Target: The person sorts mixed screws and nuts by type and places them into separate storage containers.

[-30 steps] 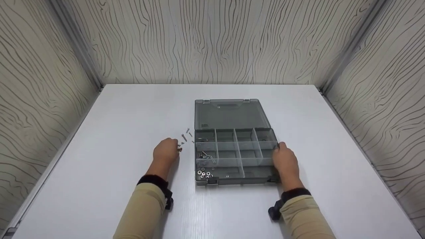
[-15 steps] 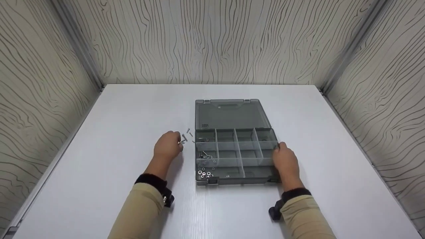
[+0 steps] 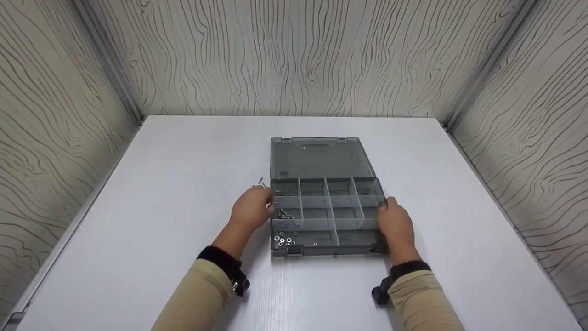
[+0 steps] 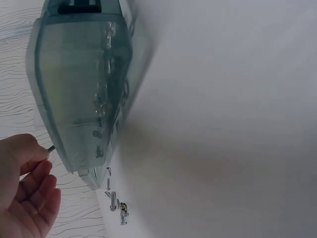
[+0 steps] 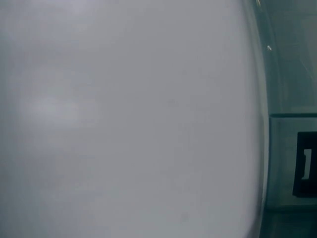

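Observation:
A grey see-through compartment box [image 3: 342, 224] lies open in the middle of the white table [image 3: 161, 193], its lid [image 3: 319, 158] flat behind it. My left hand [image 3: 266, 205] is at the box's left wall and pinches a small screw [image 4: 51, 148] between thumb and fingers. A few loose screws [image 3: 260, 183] lie on the table just beyond that hand; the left wrist view shows these screws [image 4: 116, 203] too. My right hand [image 3: 392, 220] grips the box's right wall. Screws [image 3: 285, 214] sit in the middle-left compartment, and nuts [image 3: 283, 239] in the front-left one.
Patterned walls [image 3: 294, 55] close in the table on the left, back and right. The right wrist view shows only bare table [image 5: 124, 119] and a strip of the box [image 5: 290, 148] at the right.
My left hand has left the loose screws on the table and moved right to the box's left wall with a screw pinched in it. The right hand and the box have stayed still.

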`<state>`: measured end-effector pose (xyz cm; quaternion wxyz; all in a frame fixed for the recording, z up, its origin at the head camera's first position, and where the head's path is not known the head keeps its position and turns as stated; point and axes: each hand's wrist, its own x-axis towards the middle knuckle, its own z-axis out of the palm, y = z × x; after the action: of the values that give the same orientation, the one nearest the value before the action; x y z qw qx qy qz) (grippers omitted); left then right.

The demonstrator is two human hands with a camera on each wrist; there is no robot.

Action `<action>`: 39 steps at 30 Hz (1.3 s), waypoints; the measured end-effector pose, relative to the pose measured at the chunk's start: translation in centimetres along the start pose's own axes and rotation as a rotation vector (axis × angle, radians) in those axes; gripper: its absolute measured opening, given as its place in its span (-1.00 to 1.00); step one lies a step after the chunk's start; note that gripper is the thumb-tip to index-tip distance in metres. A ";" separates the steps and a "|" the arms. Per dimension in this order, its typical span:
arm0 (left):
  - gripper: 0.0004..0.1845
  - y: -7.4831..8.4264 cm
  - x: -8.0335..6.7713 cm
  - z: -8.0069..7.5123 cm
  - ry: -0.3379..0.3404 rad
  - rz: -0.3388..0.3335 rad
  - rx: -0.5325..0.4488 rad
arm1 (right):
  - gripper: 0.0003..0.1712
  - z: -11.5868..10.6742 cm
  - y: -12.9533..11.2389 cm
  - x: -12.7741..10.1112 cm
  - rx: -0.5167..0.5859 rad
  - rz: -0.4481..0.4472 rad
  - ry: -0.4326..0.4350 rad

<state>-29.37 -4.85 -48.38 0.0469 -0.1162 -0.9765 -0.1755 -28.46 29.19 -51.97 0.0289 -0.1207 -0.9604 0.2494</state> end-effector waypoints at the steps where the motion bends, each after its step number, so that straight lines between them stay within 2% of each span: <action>1: -0.90 0.1 0.0 0.0 -0.012 0.003 0.009 | -0.51 0.0 0.0 0.0 0.002 0.002 -0.003; 5: -0.89 0.3 -0.1 0.1 -0.066 0.001 0.052 | -0.50 0.0 0.0 0.0 0.004 0.004 -0.011; 8: -0.90 0.2 0.0 0.1 -0.078 0.003 0.051 | -0.51 0.1 0.0 0.0 0.005 0.004 -0.004; 13: -0.94 -0.3 0.1 0.1 -0.044 0.006 0.013 | -0.52 0.2 0.0 0.0 0.008 0.004 0.011; 22: -0.97 -3.0 0.3 0.1 0.057 -0.072 -0.012 | -0.52 0.0 0.0 0.0 0.009 -0.001 -0.002; 27: -0.96 -4.8 0.3 0.3 0.010 -0.167 -0.016 | -0.51 0.0 0.0 0.0 0.001 -0.001 -0.009; 32: -0.89 -5.8 0.2 0.6 -0.060 -0.240 -0.007 | -0.50 -0.1 -0.1 0.0 0.001 0.004 -0.012; 35: -0.84 -5.9 0.2 0.8 -0.084 -0.234 -0.002 | -0.49 -0.1 -0.2 -0.1 0.001 0.017 -0.020; 39: -0.85 -5.7 0.2 1.2 -0.099 -0.193 0.019 | -0.49 -0.1 -0.2 -0.1 -0.001 0.032 -0.028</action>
<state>-31.01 -9.59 -51.39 -0.0173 -0.0295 -0.9859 -0.1640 -28.44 29.04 -51.75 0.0114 -0.1323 -0.9588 0.2510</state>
